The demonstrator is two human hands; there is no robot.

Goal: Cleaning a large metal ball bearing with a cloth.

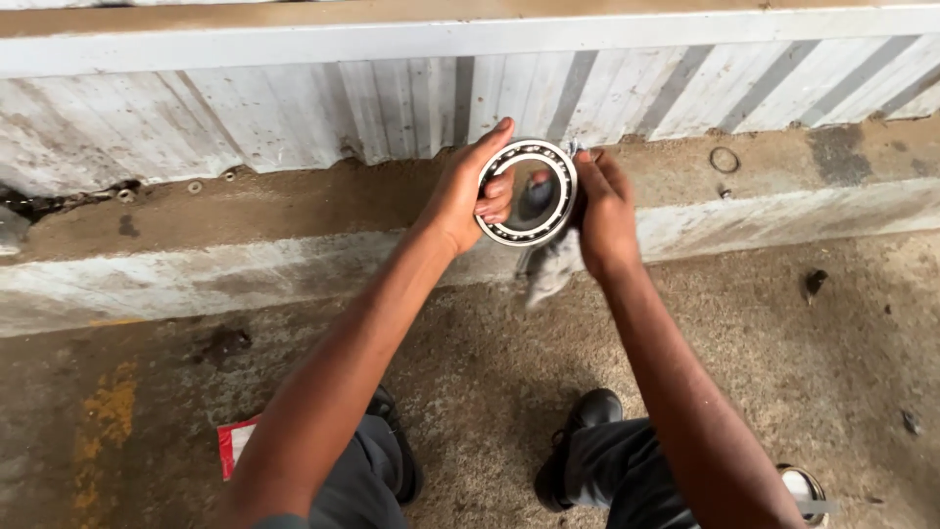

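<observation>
Seen from above, near the upper middle of the frame, a person's left hand (pixel 468 191) is closed on the left rim of a large steel ball bearing (pixel 527 192), fingers hooked through its open centre so the ring stands upright and steady. The right hand (pixel 604 211), touching the bearing's right rim, is clamped on a grey rag (pixel 551 264) that hangs below, seemingly pressed to the metal for wiping. Behind runs a dusty concrete ledge (pixel 294 211) with a small ring (pixel 725 160) at upper right.
</observation>
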